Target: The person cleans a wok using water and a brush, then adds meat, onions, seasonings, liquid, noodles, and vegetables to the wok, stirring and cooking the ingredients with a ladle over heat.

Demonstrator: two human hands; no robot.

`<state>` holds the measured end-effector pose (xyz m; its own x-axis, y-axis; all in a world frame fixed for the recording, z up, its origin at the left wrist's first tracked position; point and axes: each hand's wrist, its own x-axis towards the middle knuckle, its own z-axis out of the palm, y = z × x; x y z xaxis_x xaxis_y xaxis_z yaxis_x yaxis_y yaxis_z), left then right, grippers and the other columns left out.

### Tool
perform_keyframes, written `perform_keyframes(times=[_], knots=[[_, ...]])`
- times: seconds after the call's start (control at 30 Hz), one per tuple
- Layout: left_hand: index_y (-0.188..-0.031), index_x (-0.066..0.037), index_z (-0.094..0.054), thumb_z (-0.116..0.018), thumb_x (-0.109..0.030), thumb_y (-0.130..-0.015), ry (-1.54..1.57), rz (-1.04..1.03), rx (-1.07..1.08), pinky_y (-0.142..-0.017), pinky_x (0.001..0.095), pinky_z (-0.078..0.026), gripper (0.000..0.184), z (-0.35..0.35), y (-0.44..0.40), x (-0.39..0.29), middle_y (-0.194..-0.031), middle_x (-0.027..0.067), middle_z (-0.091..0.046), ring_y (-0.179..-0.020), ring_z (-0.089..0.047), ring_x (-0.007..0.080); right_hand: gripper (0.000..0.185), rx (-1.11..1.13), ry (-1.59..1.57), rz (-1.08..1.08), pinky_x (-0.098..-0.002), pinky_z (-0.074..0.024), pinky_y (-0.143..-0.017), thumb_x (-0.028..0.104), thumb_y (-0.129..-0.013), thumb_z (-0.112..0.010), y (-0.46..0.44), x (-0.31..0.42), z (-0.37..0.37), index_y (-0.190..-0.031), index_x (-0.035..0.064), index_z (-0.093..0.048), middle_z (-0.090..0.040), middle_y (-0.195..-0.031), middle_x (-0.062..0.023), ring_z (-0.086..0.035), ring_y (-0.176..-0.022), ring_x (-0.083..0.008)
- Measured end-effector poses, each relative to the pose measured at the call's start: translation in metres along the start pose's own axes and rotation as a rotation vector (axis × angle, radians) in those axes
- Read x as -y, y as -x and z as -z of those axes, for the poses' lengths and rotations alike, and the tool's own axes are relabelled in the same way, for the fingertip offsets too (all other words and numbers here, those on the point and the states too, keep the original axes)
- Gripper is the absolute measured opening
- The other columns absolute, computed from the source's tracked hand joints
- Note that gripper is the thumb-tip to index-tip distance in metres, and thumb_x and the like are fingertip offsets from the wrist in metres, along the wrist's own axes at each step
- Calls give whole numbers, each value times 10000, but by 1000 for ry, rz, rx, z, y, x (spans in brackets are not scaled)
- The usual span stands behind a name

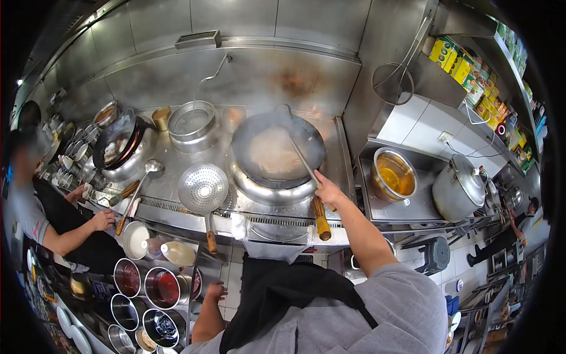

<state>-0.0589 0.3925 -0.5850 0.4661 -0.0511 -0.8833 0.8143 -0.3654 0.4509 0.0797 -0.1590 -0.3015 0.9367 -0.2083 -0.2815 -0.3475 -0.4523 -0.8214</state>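
My right hand (328, 190) is closed round the handle of a long-handled metal utensil (302, 154), which reaches down into a dark wok (242, 133). The utensil's head is hidden in the wok's pale, steaming contents (274, 152). The wok sits on a round steel burner ring (265, 193). Below my right hand, a bamboo wok brush (321, 221) with a yellow-wrapped handle leans at the stove edge. My left hand (217, 290) hangs low beside the sauce pots, fingers loosely curled and apart, with nothing visible in it. A perforated strainer (203, 187) lies left of the wok.
Sauce pots (162, 289) and a squeeze bottle (177, 253) stand at lower left. A ladle (141, 183) lies near a co-worker (44, 212) by another wok (115, 144). At right are a bowl of yellow liquid (394, 172), a lidded stockpot (458, 189) and a stool (435, 255).
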Motion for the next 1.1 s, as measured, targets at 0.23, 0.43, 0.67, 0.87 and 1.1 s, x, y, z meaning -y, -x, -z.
perform_keyframes(times=[0.23,0.43,0.67,0.87,1.1], knots=[[-1379,-115,-453,-432,-52,-902,44,30,54,-667,463,-545,482,-5,8,39,-1142,147,-673,-868,-695,282,840,-295,296,-94,-484,-460,-970,111,-878,-535,4,-3,-18,-1565,269,-79,-596,-1226,-289,-594,-1103,-446],[-1209,-104,-599,-512,-66,-897,117,-110,-15,-628,366,-518,326,-22,55,14,-971,78,-686,-754,-653,194,919,97,-342,-137,-385,-512,-516,-15,-840,-590,23,-25,-35,-1575,238,-100,-671,-977,-126,-628,-670,-237],[-1048,-33,-677,-747,-270,-848,-501,-1767,938,-956,478,-471,318,-81,406,-287,-1184,219,-602,-1099,-595,374,785,-40,496,-116,-496,-554,-670,150,-885,-501,88,25,5,-1555,301,-121,-662,-1025,-279,-680,-721,-390],[-979,-45,-676,-651,-299,-927,-185,-1803,1626,-735,423,-498,260,-184,479,-300,-1068,206,-607,-874,-612,353,781,8,511,-45,-486,-539,-646,144,-903,-507,82,-24,23,-1557,291,-106,-672,-932,-265,-658,-670,-380],[-943,12,-668,-671,-259,-929,-80,-1520,1844,-650,422,-501,271,-220,478,-305,-892,183,-633,-787,-623,366,808,70,413,-14,-460,-507,-848,133,-925,-569,70,-58,44,-1563,249,-87,-629,-1090,-280,-639,-929,-408]])
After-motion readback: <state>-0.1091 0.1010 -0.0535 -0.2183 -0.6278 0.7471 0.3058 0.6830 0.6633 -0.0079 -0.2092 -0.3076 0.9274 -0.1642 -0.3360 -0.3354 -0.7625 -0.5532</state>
